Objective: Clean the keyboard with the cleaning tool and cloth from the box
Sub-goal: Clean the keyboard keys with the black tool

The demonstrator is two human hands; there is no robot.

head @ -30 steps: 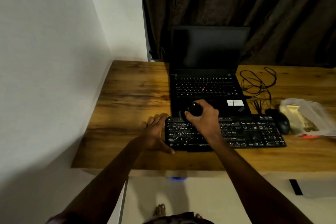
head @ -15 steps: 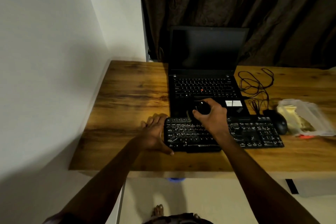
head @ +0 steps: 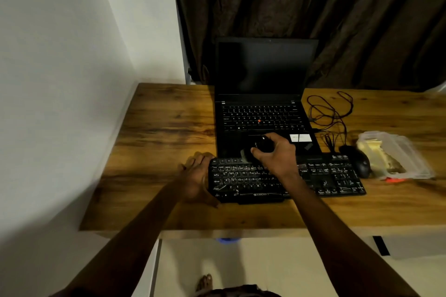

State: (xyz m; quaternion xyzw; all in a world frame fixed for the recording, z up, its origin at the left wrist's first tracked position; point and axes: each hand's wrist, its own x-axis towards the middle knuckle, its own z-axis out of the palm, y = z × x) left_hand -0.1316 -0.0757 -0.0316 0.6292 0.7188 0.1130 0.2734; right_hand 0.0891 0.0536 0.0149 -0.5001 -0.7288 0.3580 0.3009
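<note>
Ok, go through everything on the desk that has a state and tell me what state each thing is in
Laptop: lid open, screen dark.
Keyboard: flat on the desk, in front of the laptop.
Cleaning tool: gripped in the right hand, bristles at the keyboard's top row.
Left hand: flat against the keyboard's left end, holding nothing.
Mouse: resting beside the keyboard, untouched.
Plastic box: lid state unclear.
Cable: loosely coiled.
</note>
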